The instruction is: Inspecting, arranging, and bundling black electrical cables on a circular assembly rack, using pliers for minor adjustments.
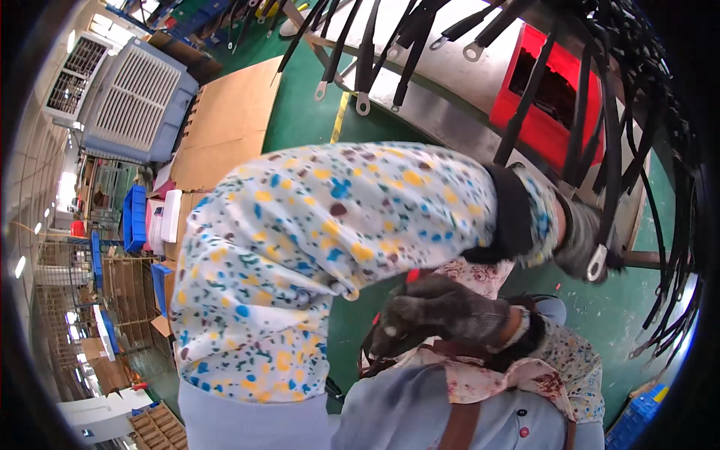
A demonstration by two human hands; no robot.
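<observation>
My left arm, in a white sleeve speckled yellow and blue, reaches across to the right. At its end my left hand [583, 236], in a dark grey glove, is among hanging black cables. A cable with a metal ring terminal [597, 262] hangs across its fingers, which are blurred and partly hidden, so a grip cannot be made out. In front of my body, my right hand [442, 313], gloved alike, has its fingers curled closed. Whatever it may hold is hidden. More black cables with ring terminals [364, 103] hang ahead.
A red bin [541, 105] with dark contents stands on a metal table [431, 112] behind the cables. At left are a grey slatted cooler unit [135, 97], a brown cardboard sheet [232, 120] and blue crates [135, 217]. Another blue crate [637, 420] sits at lower right on the green floor.
</observation>
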